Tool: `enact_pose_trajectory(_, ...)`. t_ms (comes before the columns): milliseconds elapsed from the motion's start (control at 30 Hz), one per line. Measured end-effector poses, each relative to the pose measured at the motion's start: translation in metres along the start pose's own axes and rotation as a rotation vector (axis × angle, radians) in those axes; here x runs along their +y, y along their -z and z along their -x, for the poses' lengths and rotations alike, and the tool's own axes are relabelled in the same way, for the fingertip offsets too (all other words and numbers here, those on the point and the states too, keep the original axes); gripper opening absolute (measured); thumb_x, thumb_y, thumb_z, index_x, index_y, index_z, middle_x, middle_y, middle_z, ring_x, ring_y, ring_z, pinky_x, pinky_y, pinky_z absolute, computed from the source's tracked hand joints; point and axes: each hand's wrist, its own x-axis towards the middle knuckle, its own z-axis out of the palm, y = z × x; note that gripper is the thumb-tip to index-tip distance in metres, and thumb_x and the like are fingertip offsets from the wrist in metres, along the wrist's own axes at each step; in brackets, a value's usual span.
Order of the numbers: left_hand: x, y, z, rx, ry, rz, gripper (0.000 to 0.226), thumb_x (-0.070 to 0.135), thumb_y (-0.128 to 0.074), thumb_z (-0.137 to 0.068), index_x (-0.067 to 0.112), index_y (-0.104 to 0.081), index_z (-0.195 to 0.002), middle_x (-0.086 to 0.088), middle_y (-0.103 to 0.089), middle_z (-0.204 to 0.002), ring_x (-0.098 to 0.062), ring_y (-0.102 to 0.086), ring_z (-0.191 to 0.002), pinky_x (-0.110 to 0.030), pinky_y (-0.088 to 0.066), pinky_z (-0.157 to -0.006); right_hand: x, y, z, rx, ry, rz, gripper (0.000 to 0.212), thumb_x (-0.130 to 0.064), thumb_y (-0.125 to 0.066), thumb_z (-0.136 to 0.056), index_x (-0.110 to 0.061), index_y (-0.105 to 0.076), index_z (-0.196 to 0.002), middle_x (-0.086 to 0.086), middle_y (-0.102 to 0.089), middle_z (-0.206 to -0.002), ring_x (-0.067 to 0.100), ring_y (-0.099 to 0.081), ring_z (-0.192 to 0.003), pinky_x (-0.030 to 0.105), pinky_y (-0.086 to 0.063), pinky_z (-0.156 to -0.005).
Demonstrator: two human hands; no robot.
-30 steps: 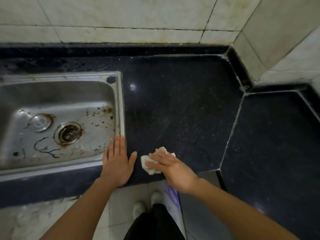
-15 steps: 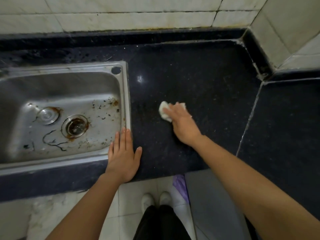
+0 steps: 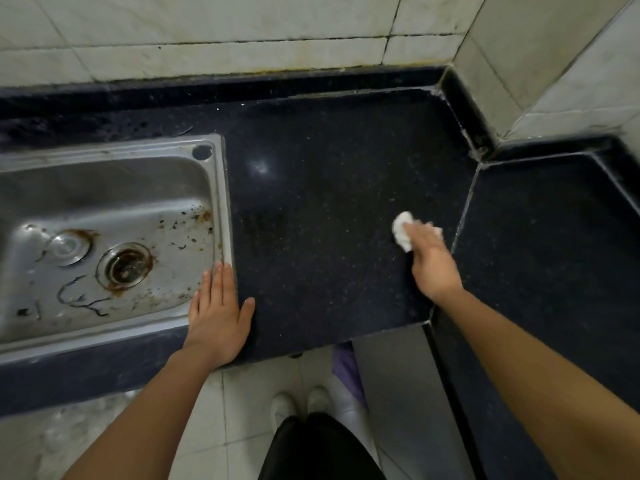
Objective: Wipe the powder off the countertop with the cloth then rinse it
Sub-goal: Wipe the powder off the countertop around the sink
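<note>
Head view: the right hand [image 3: 433,265] presses a white crumpled cloth [image 3: 401,233] onto the dark speckled stone table [image 3: 329,202]. Its fingers [image 3: 417,237] are curled over the cloth and grip it, near the seam on the table's right side. Whether the pale flecks on the stone are powder or the stone's own grain, I cannot tell. The left hand [image 3: 218,317] lies palm down at the table's front edge, fingers straight and together, holding nothing, their tips on the right rim of the stained stainless steel sink [image 3: 221,202]. A rusty round drain [image 3: 124,268] sits in the basin. Below, 2 white shoes [image 3: 298,403] stand on the tiled floor [image 3: 249,410].
</note>
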Motion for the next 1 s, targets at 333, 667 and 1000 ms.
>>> enact_pose_trajectory(333, 0.001, 0.0, -0.001, -0.024, 0.014, -0.015, 0.07, 0.047, -0.019, -0.099, 0.016, 0.018, -0.148, -0.001, 0.023, -0.156, -0.018, 0.02, -0.143, -0.039, 0.006, -0.116, -0.126, -0.086, 0.1, -0.143, 0.231, 0.091, 0.062, -0.003, -0.035, -0.076, -0.016, -0.042, -0.135, 0.015, -0.054, -0.134, 0.037, -0.051, -0.123, 0.052, -0.038, -0.101)
enact_pose_trajectory(667, 0.002, 0.004, 0.0, -0.046, 0.009, -0.019, 0.07, 0.047, -0.02, -0.099, 0.015, 0.019, -0.148, -0.001, 0.023, -0.156, -0.018, 0.02, -0.143, -0.04, 0.005, -0.117, -0.008, 0.004, 0.089, -0.171, 0.166, -0.023, 0.071, 0.015, -0.039, -0.075, -0.014, -0.044, -0.139, 0.013, -0.038, -0.147, 0.031, -0.03, -0.139, 0.02, -0.007, -0.116)
enact_pose_trajectory(1000, 0.002, 0.002, -0.003, -0.024, 0.014, -0.023, 0.07, 0.047, -0.02, -0.099, 0.015, 0.017, -0.148, -0.003, 0.02, -0.157, -0.02, 0.018, -0.144, -0.041, 0.004, -0.116, -0.031, -0.005, 0.058, 0.178, -0.575, 0.048, 0.068, 0.006, -0.039, -0.085, -0.012, -0.022, -0.149, 0.015, -0.013, -0.157, 0.032, -0.005, -0.144, 0.038, -0.007, -0.117)
